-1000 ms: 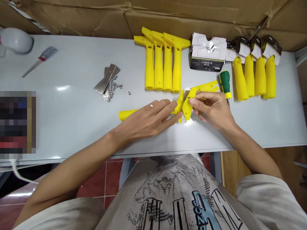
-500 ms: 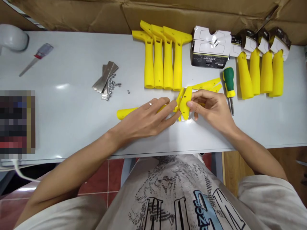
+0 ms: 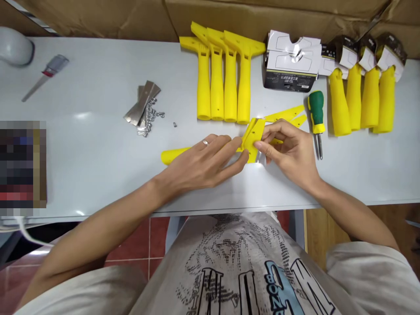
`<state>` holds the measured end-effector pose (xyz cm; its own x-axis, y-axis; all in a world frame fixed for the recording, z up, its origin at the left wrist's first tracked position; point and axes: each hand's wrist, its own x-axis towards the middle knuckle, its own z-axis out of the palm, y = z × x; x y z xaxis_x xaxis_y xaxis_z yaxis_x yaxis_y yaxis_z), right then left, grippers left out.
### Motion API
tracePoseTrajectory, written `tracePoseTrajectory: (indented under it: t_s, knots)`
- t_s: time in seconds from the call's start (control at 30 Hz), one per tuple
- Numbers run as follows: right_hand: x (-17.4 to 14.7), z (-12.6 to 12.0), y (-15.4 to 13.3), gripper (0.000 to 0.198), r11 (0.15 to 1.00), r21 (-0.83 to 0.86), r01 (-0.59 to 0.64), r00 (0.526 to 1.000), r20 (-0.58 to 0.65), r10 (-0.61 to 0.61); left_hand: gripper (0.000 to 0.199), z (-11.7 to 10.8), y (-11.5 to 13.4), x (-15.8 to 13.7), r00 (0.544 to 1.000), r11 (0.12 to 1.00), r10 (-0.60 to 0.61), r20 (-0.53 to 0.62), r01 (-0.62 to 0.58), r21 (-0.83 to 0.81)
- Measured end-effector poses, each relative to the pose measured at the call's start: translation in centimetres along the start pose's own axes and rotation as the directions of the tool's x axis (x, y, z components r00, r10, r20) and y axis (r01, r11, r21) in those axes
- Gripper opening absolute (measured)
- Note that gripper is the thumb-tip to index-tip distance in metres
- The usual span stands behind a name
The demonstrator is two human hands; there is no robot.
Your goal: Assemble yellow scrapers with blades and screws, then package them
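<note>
A yellow scraper handle [image 3: 173, 156] lies crosswise on the table under my left hand [image 3: 203, 162], which is closed over it with fingertips at its head. My right hand [image 3: 290, 146] pinches a flat yellow cover plate [image 3: 257, 136] with small holes between thumb and fingers. This plate lies against the scraper head, and my left fingertips touch its left edge. Metal shows at the plate's lower right edge. More yellow cover plates [image 3: 285, 113] lie just behind my right hand, which partly hides them.
Several yellow scraper handles [image 3: 243, 87] stand in a row at the back. Boxed packaging [image 3: 288, 78], carded scrapers [image 3: 370, 105] and a green-yellow screwdriver [image 3: 316, 109] are right. Left are metal blades [image 3: 144, 100], small screws [image 3: 151, 114] and a clear-handled screwdriver [image 3: 49, 72].
The cover plate has come down flatter and closer against the scraper head, its gap to the head narrower. Both hands keep nearly the same grip; the view has shifted slightly.
</note>
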<state>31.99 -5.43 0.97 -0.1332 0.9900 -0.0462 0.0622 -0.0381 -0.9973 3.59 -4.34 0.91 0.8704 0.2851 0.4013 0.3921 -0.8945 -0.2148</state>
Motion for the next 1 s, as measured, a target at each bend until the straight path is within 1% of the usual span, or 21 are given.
tracePoseTrajectory:
  t_s: [0.07, 0.13, 0.2, 0.23, 0.3, 0.37, 0.43, 0.5, 0.57, 0.63, 0.7, 0.73, 0.83, 0.9, 0.93, 0.97, 1.0]
  knots:
    - [-0.1, 0.0, 0.3, 0.05, 0.998, -0.052, 0.043, 0.999, -0.002, -0.043, 0.047, 0.2, 0.1, -0.3, 0.999, 0.999, -0.032, 0.003, 0.032, -0.033]
    - [-0.2, 0.0, 0.5, 0.052, 0.99, -0.12, 0.077, 0.997, -0.008, -0.079, 0.064, 0.6, 0.3, -0.6, 0.995, 0.989, -0.1, 0.012, 0.101, -0.109]
    - [-0.2, 0.1, 0.7, 0.053, 0.981, -0.167, 0.101, 0.994, -0.015, -0.105, 0.076, 1.3, 0.6, -0.7, 0.986, 0.969, -0.165, -0.029, 0.156, -0.189]
    - [-0.2, 0.2, 0.7, 0.054, 0.977, -0.179, 0.114, 0.993, -0.019, -0.119, 0.079, 1.7, 0.8, -0.7, 0.979, 0.961, -0.189, -0.072, 0.17, -0.217]
    - [-0.2, 0.3, 0.7, 0.052, 0.972, -0.19, 0.142, 0.989, -0.024, -0.149, 0.077, 2.6, 1.1, -0.6, 0.959, 0.949, -0.232, -0.161, 0.188, -0.253]
    - [-0.2, 0.4, 0.7, 0.051, 0.969, -0.193, 0.157, 0.985, -0.038, -0.167, 0.069, 3.3, 1.2, -0.4, 0.933, 0.931, -0.292, -0.21, 0.226, -0.287]
    - [-0.1, 0.4, 0.7, 0.056, 0.968, -0.196, 0.156, 0.983, -0.069, -0.172, 0.06, 3.6, 1.3, -0.1, 0.912, 0.907, -0.344, -0.223, 0.261, -0.33]
    - [0.0, 0.4, 0.7, 0.063, 0.974, -0.178, 0.143, 0.982, -0.101, -0.162, 0.056, 3.6, 1.5, 0.2, 0.893, 0.881, -0.386, -0.233, 0.282, -0.379]
    - [0.2, 0.3, 0.6, 0.067, 0.983, -0.139, 0.12, 0.986, -0.096, -0.134, 0.052, 3.2, 1.6, 0.6, 0.865, 0.847, -0.439, -0.243, 0.308, -0.433]
    - [0.2, 0.4, 0.7, 0.069, 0.985, -0.14, 0.105, 0.993, -0.032, -0.11, 0.046, 2.8, 1.9, 1.1, 0.825, 0.792, -0.519, -0.221, 0.368, -0.487]
    - [0.1, 0.6, 0.8, 0.058, 0.968, -0.21, 0.14, 0.99, 0.044, -0.133, 0.036, 2.5, 2.1, 1.5, 0.786, 0.733, -0.593, -0.174, 0.438, -0.52]
    - [0.1, 0.8, 0.9, 0.056, 0.954, -0.25, 0.169, 0.985, 0.069, -0.157, 0.033, 2.4, 2.1, 1.6, 0.774, 0.707, -0.617, -0.139, 0.469, -0.529]
    - [0.0, 0.9, 1.1, 0.058, 0.919, -0.317, 0.235, 0.972, 0.079, -0.222, 0.041, 2.0, 1.8, 1.5, 0.759, 0.632, -0.651, 0.008, 0.547, -0.55]
    - [0.0, -0.1, 0.7, 0.052, 0.888, -0.352, 0.296, 0.955, 0.123, -0.27, 0.039, 1.6, 1.3, 1.2, 0.737, 0.559, -0.667, 0.112, 0.593, -0.58]
    - [-0.1, -1.1, 0.3, 0.048, 0.851, -0.39, 0.352, 0.936, 0.173, -0.308, 0.035, 1.4, 1.0, 0.9, 0.718, 0.516, -0.68, 0.149, 0.613, -0.598]
    - [-0.1, -2.3, -0.1, 0.044, 0.791, -0.45, 0.414, 0.91, 0.229, -0.345, 0.03, 1.1, 0.7, 0.7, 0.697, 0.475, -0.695, 0.175, 0.628, -0.617]
    - [-0.2, -3.8, -0.6, 0.042, 0.711, -0.522, 0.472, 0.882, 0.293, -0.369, 0.026, 0.9, 0.4, 0.5, 0.679, 0.441, -0.71, 0.187, 0.636, -0.633]
